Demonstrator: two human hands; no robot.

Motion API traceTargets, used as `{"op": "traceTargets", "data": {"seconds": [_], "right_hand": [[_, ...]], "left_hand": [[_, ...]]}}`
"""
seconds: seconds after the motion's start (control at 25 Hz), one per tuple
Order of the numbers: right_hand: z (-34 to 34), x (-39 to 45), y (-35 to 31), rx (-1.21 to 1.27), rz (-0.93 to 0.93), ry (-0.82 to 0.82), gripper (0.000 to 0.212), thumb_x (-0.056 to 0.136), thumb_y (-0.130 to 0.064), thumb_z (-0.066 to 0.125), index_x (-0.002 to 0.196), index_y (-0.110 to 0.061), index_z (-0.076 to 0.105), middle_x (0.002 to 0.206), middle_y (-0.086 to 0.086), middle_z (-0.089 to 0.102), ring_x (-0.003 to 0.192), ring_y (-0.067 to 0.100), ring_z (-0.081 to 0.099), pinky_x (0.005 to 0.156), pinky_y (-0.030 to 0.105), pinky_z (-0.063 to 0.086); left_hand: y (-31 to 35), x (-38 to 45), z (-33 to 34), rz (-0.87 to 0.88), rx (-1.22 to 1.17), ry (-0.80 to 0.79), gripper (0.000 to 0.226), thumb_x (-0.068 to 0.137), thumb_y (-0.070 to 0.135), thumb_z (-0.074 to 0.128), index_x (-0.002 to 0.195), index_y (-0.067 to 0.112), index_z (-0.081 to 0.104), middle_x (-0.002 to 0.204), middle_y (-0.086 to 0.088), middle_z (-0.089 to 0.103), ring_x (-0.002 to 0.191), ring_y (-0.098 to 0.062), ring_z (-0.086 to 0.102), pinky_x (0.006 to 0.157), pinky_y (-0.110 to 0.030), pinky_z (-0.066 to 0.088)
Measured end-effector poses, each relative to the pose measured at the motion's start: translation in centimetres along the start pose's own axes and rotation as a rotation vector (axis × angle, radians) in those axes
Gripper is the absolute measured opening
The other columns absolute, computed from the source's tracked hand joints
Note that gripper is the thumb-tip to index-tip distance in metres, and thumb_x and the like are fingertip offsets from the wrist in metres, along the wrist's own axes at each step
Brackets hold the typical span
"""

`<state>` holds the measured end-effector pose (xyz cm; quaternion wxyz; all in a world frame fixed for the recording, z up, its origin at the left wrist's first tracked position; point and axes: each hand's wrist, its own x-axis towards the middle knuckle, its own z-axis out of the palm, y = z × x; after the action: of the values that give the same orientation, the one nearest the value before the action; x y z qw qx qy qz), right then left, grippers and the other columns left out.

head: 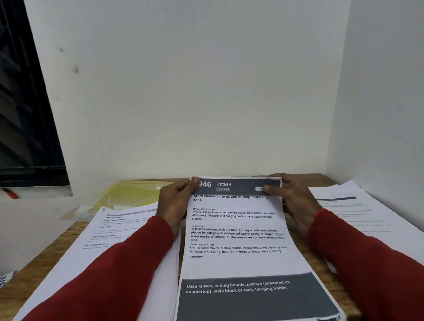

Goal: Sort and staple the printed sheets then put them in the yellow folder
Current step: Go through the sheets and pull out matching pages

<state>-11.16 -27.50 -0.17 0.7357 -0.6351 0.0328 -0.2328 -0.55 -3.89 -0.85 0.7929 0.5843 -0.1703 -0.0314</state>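
Note:
A stack of printed sheets (239, 246) headed "946 KITCHEN" lies in the middle of the wooden table (60, 236). My left hand (176, 203) pinches the stack's far left corner, thumb on top. My right hand (290, 197) grips the far right corner, thumb across the dark header. A second pile of printed sheets (106, 245) lies to the left, partly under my left sleeve. A third pile (375, 219) lies on the right. The yellow folder (130, 195) sits at the back left by the wall. No stapler is in view.
White walls close the table in at the back and on the right. A dark window (8, 99) is at upper left, with a red-handled object (11, 193) on its sill. A printed label (1, 283) shows below the table's left edge.

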Motion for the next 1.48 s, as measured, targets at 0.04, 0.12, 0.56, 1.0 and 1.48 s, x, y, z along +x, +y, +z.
{"op": "traceTargets", "data": {"seconds": [0.04, 0.12, 0.56, 1.0, 1.48], "right_hand": [[0.0, -0.1, 0.0, -0.026, 0.01, -0.001, 0.022, 0.082, -0.001, 0.071, 0.102, -0.01, 0.069, 0.104, 0.017, 0.072, 0.083, 0.026, 0.068, 0.074, 0.034, 0.058], [0.1, -0.3, -0.2, -0.046, 0.02, -0.003, 0.016, 0.086, -0.008, 0.07, 0.102, -0.012, 0.07, 0.099, 0.009, 0.074, 0.08, 0.021, 0.069, 0.066, 0.029, 0.056], [-0.3, 0.0, -0.6, -0.085, -0.155, 0.066, 0.014, 0.086, -0.008, 0.071, 0.097, -0.017, 0.069, 0.084, 0.006, 0.072, 0.072, 0.019, 0.067, 0.062, 0.03, 0.053], [-0.4, 0.0, -0.9, -0.032, -0.183, 0.104, 0.012, 0.084, -0.001, 0.071, 0.092, -0.01, 0.073, 0.079, 0.008, 0.068, 0.073, 0.02, 0.063, 0.057, 0.024, 0.054], [-0.7, -0.1, -1.2, 0.008, -0.157, 0.08, 0.013, 0.085, 0.0, 0.069, 0.095, -0.009, 0.072, 0.079, 0.009, 0.067, 0.066, 0.016, 0.065, 0.055, 0.023, 0.053]], "left_hand": [[-0.1, 0.0, -0.1, -0.005, -0.003, 0.004, 0.02, 0.091, 0.02, 0.071, 0.095, 0.001, 0.076, 0.095, -0.016, 0.075, 0.077, -0.022, 0.066, 0.072, -0.033, 0.056], [-0.1, 0.0, -0.2, -0.009, -0.004, 0.011, 0.017, 0.092, 0.019, 0.07, 0.094, 0.003, 0.077, 0.095, -0.015, 0.076, 0.078, -0.023, 0.067, 0.078, -0.037, 0.056], [-0.3, 0.1, -0.2, 0.024, 0.06, 0.019, 0.021, 0.092, 0.025, 0.07, 0.094, 0.004, 0.076, 0.082, -0.004, 0.074, 0.065, -0.012, 0.064, 0.062, -0.025, 0.053], [0.0, -0.1, -0.1, 0.075, 0.064, -0.014, 0.012, 0.093, 0.022, 0.068, 0.096, 0.012, 0.075, 0.08, -0.001, 0.075, 0.062, -0.008, 0.066, 0.058, -0.023, 0.053], [0.7, 0.3, -0.6, 0.168, 0.106, -0.05, 0.015, 0.092, 0.013, 0.07, 0.106, 0.016, 0.075, 0.083, -0.006, 0.075, 0.069, -0.014, 0.068, 0.063, -0.031, 0.059]]}}
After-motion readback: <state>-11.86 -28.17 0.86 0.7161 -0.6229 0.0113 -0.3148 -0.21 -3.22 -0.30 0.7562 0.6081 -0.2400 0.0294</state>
